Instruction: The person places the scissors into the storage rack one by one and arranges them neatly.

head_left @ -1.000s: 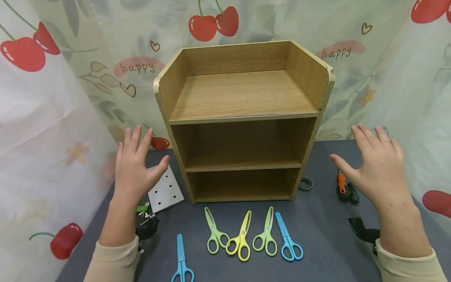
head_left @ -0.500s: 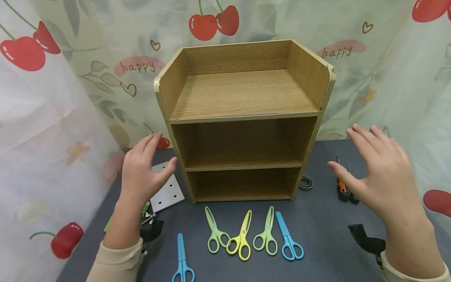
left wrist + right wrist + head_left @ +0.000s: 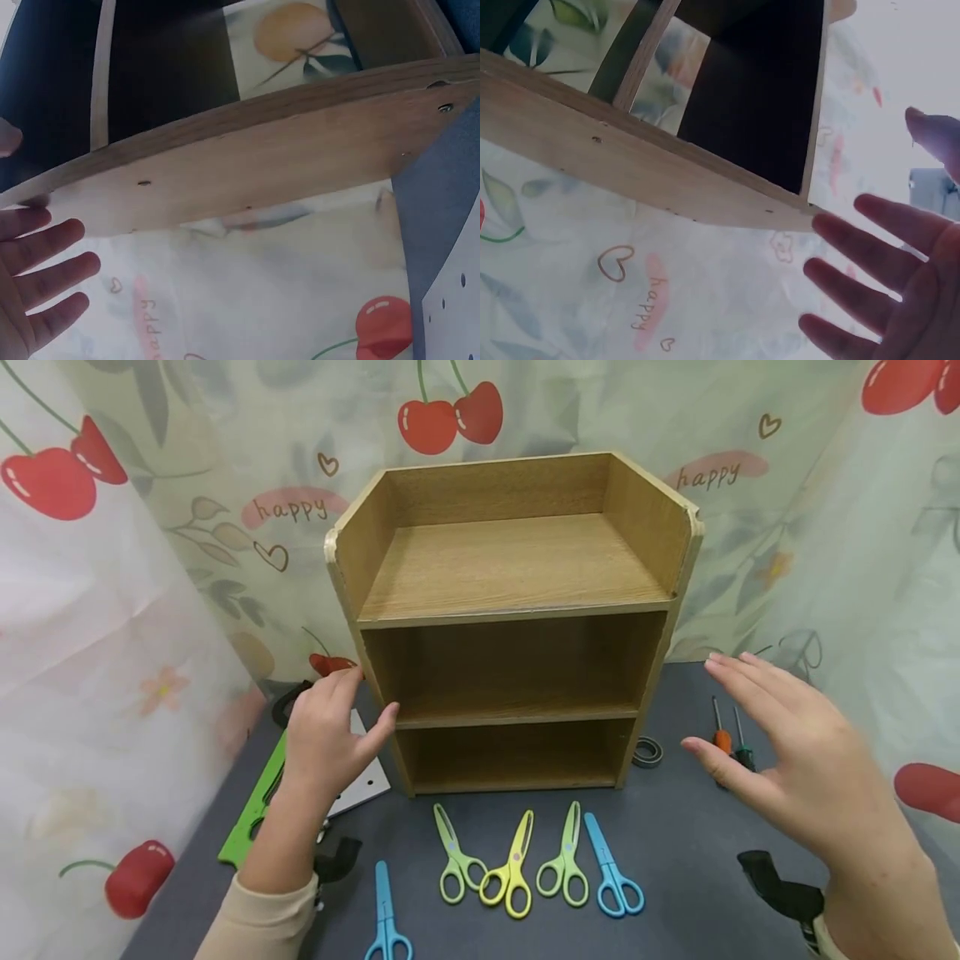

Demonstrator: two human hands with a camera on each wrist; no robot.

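A wooden shelf unit (image 3: pixel 517 564) with an open top tray and two lower compartments stands upright at the back of the table. Close by its left side is my left hand (image 3: pixel 326 739), fingers extended and thumb apart, with the fingertips right at the side panel (image 3: pixel 247 161) in the left wrist view. My right hand (image 3: pixel 802 760) is held in the air to the right of the unit, its fingers spread and nothing in them. In the right wrist view the fingers (image 3: pixel 847 240) reach toward the unit's outer side (image 3: pixel 667 199) across a gap.
Several scissors lie in front of the unit, among them a yellow pair (image 3: pixel 512 868) and a blue pair (image 3: pixel 386 914) farther left. A green-handled tool (image 3: pixel 251 822) and a white perforated board (image 3: pixel 363 785) lie left, a black tape roll (image 3: pixel 648 752) and two screwdrivers (image 3: pixel 722 739) right.
My left hand has moved right, toward the unit's left side, uncovering the green-handled tool. The right hand has shifted slightly left and lower. The shelf unit and scissors stay in place.
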